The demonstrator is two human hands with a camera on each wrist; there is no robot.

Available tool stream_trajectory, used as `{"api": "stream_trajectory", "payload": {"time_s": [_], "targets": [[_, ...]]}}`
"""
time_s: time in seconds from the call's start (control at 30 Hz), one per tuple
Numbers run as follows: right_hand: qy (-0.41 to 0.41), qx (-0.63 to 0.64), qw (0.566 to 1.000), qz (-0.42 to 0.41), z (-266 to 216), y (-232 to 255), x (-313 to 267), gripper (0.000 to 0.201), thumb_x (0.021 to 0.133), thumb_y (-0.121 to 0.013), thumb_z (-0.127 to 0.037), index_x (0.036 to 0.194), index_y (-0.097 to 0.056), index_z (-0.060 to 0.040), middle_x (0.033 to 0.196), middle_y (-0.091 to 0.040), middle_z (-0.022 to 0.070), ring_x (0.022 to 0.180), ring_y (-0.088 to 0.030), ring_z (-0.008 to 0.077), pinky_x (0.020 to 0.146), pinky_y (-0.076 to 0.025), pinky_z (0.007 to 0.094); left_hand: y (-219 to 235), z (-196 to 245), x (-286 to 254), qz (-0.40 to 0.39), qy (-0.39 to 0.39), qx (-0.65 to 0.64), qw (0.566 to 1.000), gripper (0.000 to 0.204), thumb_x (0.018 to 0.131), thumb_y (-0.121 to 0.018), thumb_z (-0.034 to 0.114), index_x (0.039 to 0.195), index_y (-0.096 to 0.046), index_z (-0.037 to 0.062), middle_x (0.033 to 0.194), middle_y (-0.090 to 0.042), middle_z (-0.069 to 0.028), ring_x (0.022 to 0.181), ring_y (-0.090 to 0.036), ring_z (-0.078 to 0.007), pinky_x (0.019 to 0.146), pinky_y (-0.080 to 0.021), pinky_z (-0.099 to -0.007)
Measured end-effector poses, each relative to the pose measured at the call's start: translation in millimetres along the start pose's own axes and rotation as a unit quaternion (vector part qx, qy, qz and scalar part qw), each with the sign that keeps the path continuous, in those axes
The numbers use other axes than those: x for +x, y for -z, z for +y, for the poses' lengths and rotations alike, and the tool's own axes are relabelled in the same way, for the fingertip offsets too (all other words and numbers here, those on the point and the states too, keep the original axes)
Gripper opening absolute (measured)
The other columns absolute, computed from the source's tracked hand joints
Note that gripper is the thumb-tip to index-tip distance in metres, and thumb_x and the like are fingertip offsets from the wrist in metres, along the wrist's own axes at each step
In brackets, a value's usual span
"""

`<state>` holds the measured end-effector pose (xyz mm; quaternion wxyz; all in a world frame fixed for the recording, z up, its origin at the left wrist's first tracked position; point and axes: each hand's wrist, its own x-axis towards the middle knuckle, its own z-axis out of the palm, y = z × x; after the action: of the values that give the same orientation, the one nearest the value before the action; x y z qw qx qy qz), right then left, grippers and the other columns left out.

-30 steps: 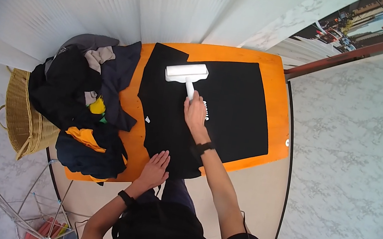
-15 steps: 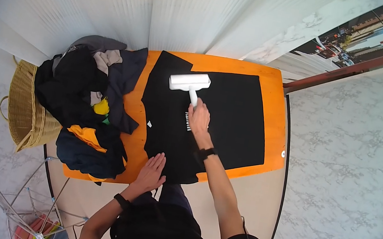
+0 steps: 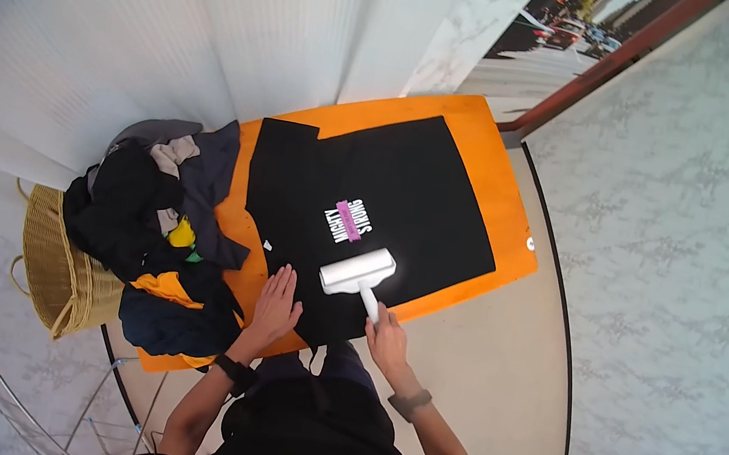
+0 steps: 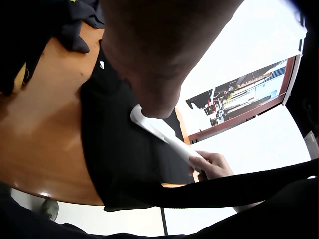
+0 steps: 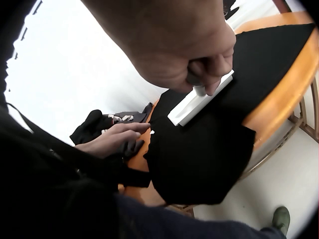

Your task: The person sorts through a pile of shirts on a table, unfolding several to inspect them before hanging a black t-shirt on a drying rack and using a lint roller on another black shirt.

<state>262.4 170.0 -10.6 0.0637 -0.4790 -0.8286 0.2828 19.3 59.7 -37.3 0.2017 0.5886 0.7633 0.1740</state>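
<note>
White roller [image 3: 363, 282], barrel [image 3: 357, 269] diagonal, grip [image 3: 368, 301] toward person [image 3: 306, 430]

Counted two hands [image 3: 277, 302] [image 3: 388, 342], two wristbands [image 3: 235, 376] [image 3: 409, 404], one white roller [image 3: 358, 271], one spread black shirt [image 3: 414, 192], one orange table [image 3: 486, 147], one clothes pile [image 3: 128, 188], one wicker basket [image 3: 52, 252], one street picture [image 3: 559, 43].

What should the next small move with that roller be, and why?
Probably pushing the white roller forward across the black shirt: the right hand grips its handle, and most of the black shirt lies beyond the white roller.
</note>
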Motion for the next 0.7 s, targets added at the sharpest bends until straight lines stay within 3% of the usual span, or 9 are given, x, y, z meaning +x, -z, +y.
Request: {"api": "stream_trajectory", "payload": {"time_s": [0.2, 0.37, 0.43, 0.53, 0.7], "targets": [[-0.065, -0.008, 0.998, -0.025, 5, 15, -71, 0.045, 0.092, -0.059, -0.02, 0.13, -0.047, -0.0007, 0.087, -0.058, 0.0229, 0.074, -0.062, 0.0432, 0.064, -0.052, 0.0498, -16, 2, 19, -0.034, -0.018, 0.006, 0.999, 0.066, 0.087, -0.054, 0.02, 0.142, -0.033, -0.0088, 0.15, -0.032, -0.0273, 0.141, -0.03, -0.0372, 0.117, -0.023, -0.0451], [-0.086, 0.015, 0.996, -0.01, 5, 24, -90, 0.043, 0.091, -0.06, -0.018, 0.129, -0.049, -0.0013, 0.087, -0.059, 0.0225, 0.073, -0.062, 0.0425, 0.063, -0.052, 0.0496, -31, 2, 22, -0.051, -0.028, 0.01, 0.998, 0.066, 0.087, -0.055, 0.021, 0.142, -0.035, -0.0089, 0.15, -0.032, -0.0271, 0.141, -0.031, -0.0373, 0.117, -0.023, -0.0453], [-0.084, 0.044, 0.995, 0.04, 0, 26, -80, 0.042, 0.09, -0.061, -0.016, 0.128, -0.05, -0.0008, 0.086, -0.059, 0.0228, 0.073, -0.062, 0.0428, 0.063, -0.052, 0.0495, -36, 5, 20, -0.063, -0.042, 0.013, 0.997, 0.066, 0.086, -0.055, 0.022, 0.141, -0.036, -0.0089, 0.15, -0.032, -0.0268, 0.14, -0.031, -0.0376, 0.117, -0.024, -0.0453], [-0.066, 0.027, 0.997, 0.04, -3, 24, -44, 0.042, 0.089, -0.062, -0.014, 0.127, -0.05, 0.0009, 0.086, -0.059, 0.0235, 0.073, -0.062, 0.0437, 0.063, -0.051, 0.0497, -41, 14, 14, -0.072, -0.08, 0.011, 0.994, 0.066, 0.085, -0.057, 0.024, 0.142, -0.037, -0.0054, 0.15, -0.032, -0.0261, 0.14, -0.031, -0.0375, 0.117, -0.024, -0.0454], [-0.028, 0.019, 0.998, 0.046, -5, 1, 20, 0.04, 0.09, -0.061, -0.015, 0.125, -0.051, 0.0029, 0.09, -0.061, 0.0257, 0.076, -0.062, 0.0455, 0.064, -0.051, 0.0501, -47, 22, 2, -0.095, -0.078, 0.014, 0.992, 0.064, 0.085, -0.058, 0.025, 0.142, -0.042, 0.0035, 0.151, -0.031, -0.0249, 0.141, -0.03, -0.036, 0.117, -0.023, -0.0452]]}}
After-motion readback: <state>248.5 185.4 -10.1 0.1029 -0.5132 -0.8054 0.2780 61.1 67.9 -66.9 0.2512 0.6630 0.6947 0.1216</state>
